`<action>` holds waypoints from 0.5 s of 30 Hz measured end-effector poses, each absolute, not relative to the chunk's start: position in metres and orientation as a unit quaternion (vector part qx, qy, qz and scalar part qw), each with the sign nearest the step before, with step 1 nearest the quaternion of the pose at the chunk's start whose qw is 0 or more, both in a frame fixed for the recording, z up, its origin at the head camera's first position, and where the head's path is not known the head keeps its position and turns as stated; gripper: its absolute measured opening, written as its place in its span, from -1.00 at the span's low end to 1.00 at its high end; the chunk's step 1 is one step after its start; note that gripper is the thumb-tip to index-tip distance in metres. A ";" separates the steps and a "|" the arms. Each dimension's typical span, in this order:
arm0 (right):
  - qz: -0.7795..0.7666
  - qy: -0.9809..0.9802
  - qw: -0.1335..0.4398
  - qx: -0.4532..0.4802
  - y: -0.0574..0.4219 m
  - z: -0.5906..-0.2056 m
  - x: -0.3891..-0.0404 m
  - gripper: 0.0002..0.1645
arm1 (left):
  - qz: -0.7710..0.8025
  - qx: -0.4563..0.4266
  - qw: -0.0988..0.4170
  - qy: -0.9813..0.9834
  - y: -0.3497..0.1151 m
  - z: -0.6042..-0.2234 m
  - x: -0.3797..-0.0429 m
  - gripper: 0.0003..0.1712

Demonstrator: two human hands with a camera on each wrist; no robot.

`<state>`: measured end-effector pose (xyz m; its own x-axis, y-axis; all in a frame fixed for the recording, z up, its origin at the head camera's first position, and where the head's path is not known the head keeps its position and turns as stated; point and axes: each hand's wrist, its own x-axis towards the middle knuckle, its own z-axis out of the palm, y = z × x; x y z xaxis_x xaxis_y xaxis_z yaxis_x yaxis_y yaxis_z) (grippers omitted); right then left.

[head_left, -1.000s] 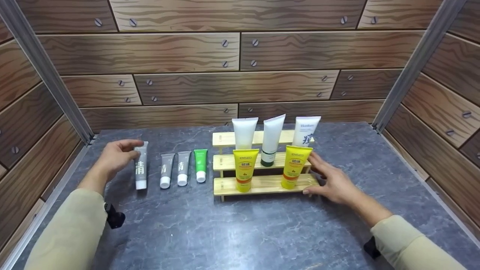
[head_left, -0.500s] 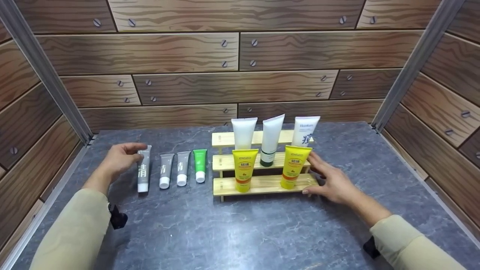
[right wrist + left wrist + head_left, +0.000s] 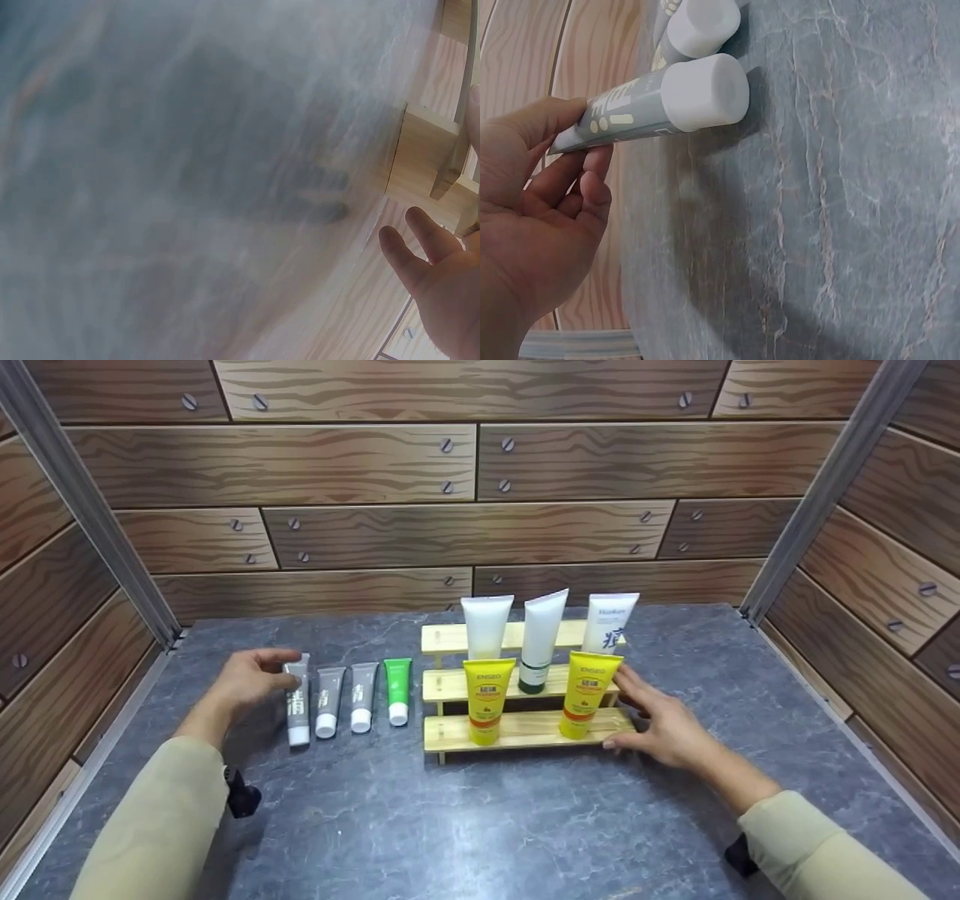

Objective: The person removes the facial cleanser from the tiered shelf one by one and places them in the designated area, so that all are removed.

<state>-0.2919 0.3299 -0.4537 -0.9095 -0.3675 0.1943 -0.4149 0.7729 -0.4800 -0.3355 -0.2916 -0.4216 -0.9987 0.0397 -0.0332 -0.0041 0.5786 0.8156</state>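
Note:
My left hand [image 3: 251, 684] pinches a grey tube with a white cap [image 3: 298, 712] near its flat end. In the left wrist view this grey tube [image 3: 641, 109] points its cap toward the table, thumb on top and fingers beneath. To its right lie two more grey tubes, a nearer one [image 3: 328, 701] and a farther one [image 3: 363, 697], then a green tube [image 3: 398, 690]. My right hand [image 3: 667, 729] rests at the right end of a three-step wooden rack [image 3: 525, 733], thumb by the lowest step. In the right wrist view its fingers [image 3: 405, 259] are extended.
On the lowest step stand two yellow tubes, one left [image 3: 490, 701] and one right [image 3: 589, 694]. Behind are a white tube [image 3: 487, 626], a white tube with a dark green cap [image 3: 541, 637] and a white tube with blue print [image 3: 609, 622]. Wood-patterned walls [image 3: 375, 536] enclose the table.
My left hand has moved right and slightly nearer with the grey tube, bringing it close beside the row of lying tubes. The right hand has stayed at the rack.

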 end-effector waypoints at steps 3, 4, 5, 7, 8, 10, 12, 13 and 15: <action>0.263 -0.942 0.044 0.206 0.330 -0.453 -0.291 0.36 | 0.448 0.016 0.021 0.894 -0.291 -0.424 -0.336 -0.36; 0.263 -0.942 0.044 0.205 0.330 -0.453 -0.291 0.36 | 0.447 0.018 0.020 0.894 -0.290 -0.425 -0.336 -0.37; 0.262 -0.942 0.044 0.204 0.329 -0.453 -0.291 0.36 | 0.446 0.020 0.019 0.895 -0.290 -0.426 -0.337 -0.38; 0.262 -0.943 0.044 0.202 0.330 -0.453 -0.291 0.37 | 0.447 0.024 0.018 0.894 -0.289 -0.428 -0.337 -0.40; 0.262 -0.943 0.044 0.200 0.329 -0.452 -0.291 0.37 | 0.446 0.025 0.017 0.894 -0.288 -0.429 -0.337 -0.41; 0.263 -0.943 0.043 0.199 0.329 -0.452 -0.291 0.37 | 0.448 0.024 0.017 0.894 -0.288 -0.431 -0.338 -0.41; 0.262 -0.943 0.042 0.199 0.329 -0.453 -0.291 0.37 | 0.446 0.018 0.017 0.895 -0.288 -0.433 -0.338 -0.42; 0.264 -0.943 0.040 0.199 0.329 -0.453 -0.292 0.37 | 0.445 0.015 0.016 0.895 -0.288 -0.435 -0.338 -0.42; 0.266 -0.942 0.039 0.200 0.329 -0.452 -0.292 0.38 | 0.448 0.007 0.018 0.894 -0.288 -0.437 -0.338 -0.41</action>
<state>-0.2915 0.3287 -0.4523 -0.9170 -0.3563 0.1791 -0.3974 0.7788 -0.4853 -0.3385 -0.2884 -0.4373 -0.9993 0.0276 -0.0255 -0.0039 0.5987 0.8010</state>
